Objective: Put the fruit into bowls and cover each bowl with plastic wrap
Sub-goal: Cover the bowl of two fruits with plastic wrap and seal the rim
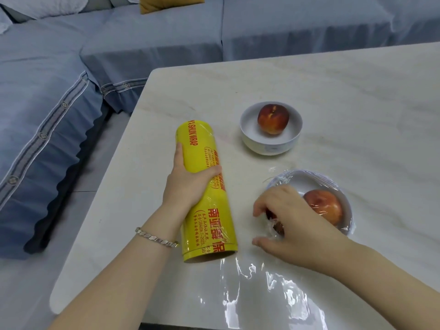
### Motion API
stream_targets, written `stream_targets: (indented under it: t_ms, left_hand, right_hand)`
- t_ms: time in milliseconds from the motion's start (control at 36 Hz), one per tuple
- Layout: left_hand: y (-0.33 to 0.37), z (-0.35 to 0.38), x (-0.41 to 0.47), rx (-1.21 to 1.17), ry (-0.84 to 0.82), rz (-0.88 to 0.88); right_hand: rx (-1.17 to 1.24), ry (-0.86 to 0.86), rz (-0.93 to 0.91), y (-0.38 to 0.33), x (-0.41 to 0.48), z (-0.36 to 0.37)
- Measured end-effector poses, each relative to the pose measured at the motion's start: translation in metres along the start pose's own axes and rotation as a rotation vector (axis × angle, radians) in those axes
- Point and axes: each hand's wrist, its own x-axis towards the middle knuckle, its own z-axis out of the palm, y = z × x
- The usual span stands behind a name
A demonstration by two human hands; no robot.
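Observation:
My left hand [188, 182] grips a long yellow roll of plastic wrap [204, 194] lying on the pale table [357, 96], fingers curled over its middle. A loose sheet of wrap [266, 294] trails from the roll's near end across the table under my right forearm. My right hand [292, 220] rests on the left side of the near white bowl [342, 191], fingers curled and pressing bunched wrap against its rim. Wrap is stretched over that bowl and the red-orange fruit [326, 206] inside. Farther back, an uncovered white bowl [271, 141] holds another fruit [273, 118].
A blue sofa [71, 91] with cushions runs along the left and back of the table. The table's left edge [114, 186] and rounded near corner lie close to my left arm. A strip of grey floor separates sofa and table.

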Motion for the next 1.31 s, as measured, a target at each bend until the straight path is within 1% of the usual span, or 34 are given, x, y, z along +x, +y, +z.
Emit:
stream_targets:
  t_ms: [28, 56, 83, 111, 194, 222, 250, 278, 333, 389, 444, 528, 583, 639, 722, 833, 1083, 1250, 1306]
  left_hand:
    - [0.0, 0.0, -0.001, -0.002, -0.002, 0.002]
    - [0.001, -0.001, -0.001, -0.007, -0.003, 0.006]
    - [0.001, -0.001, -0.002, -0.011, -0.004, 0.012]
    - [0.001, -0.001, -0.002, -0.017, -0.006, 0.016]
    - [-0.003, -0.003, 0.0, -0.059, -0.013, 0.021]
    - [-0.004, -0.004, 0.001, -0.081, -0.015, 0.023]
    - [-0.005, -0.005, 0.001, -0.103, -0.019, 0.029]
    - [-0.005, -0.006, 0.002, -0.126, -0.022, 0.034]
    - [-0.005, -0.009, 0.001, -0.17, -0.017, 0.043]
    - [-0.003, -0.011, -0.002, -0.209, -0.001, 0.062]
    - [0.004, -0.014, -0.006, -0.227, 0.027, 0.12]
    - [0.022, -0.02, -0.008, -0.231, 0.111, 0.221]
    - [0.036, -0.021, -0.005, -0.198, 0.188, 0.327]
    - [0.047, -0.021, 0.003, -0.167, 0.269, 0.423]
    - [0.059, -0.014, 0.016, -0.204, 0.33, 0.516]
    - [0.064, -0.002, 0.03, -0.245, 0.346, 0.557]
    - [0.051, 0.007, 0.041, -0.296, 0.405, 0.489]
    - [0.043, 0.002, 0.036, -0.254, 0.301, 0.484]
    - [0.042, 0.003, 0.029, -0.238, 0.263, 0.423]
  right_hand:
    - [-0.007, 0.035, 0.047, -0.005, 0.002, -0.001]
    - [-0.03, 0.081, 0.049, -0.01, 0.005, -0.002]
    - [-0.099, 0.109, 0.013, -0.015, 0.007, -0.002]
    - [-0.158, 0.068, -0.025, -0.021, 0.009, -0.002]
    - [-0.226, -0.25, -0.057, -0.035, 0.006, -0.005]
    - [-0.226, -0.27, -0.072, -0.039, 0.005, -0.008]
    - [-0.212, -0.228, -0.081, -0.043, 0.004, -0.011]
    - [-0.164, -0.137, -0.063, -0.047, 0.004, -0.016]
    - [-0.041, 0.052, 0.049, -0.046, 0.005, -0.029]
    - [0.013, 0.192, 0.156, -0.029, 0.008, -0.04]
    - [0.014, 0.299, 0.235, -0.004, 0.009, -0.049]
    - [-0.036, 0.453, 0.376, 0.033, 0.007, -0.053]
    - [-0.033, 0.488, 0.459, 0.048, 0.007, -0.053]
    - [-0.024, 0.414, 0.54, 0.055, 0.007, -0.052]
    - [0.014, 0.266, 0.645, 0.058, 0.008, -0.048]
    - [0.016, 0.172, 0.673, 0.06, 0.006, -0.046]
    - [0.058, 0.148, 0.659, 0.063, 0.006, -0.049]
    - [0.078, 0.157, 0.631, 0.061, 0.003, -0.048]
    - [0.082, 0.182, 0.644, 0.062, 0.001, -0.046]
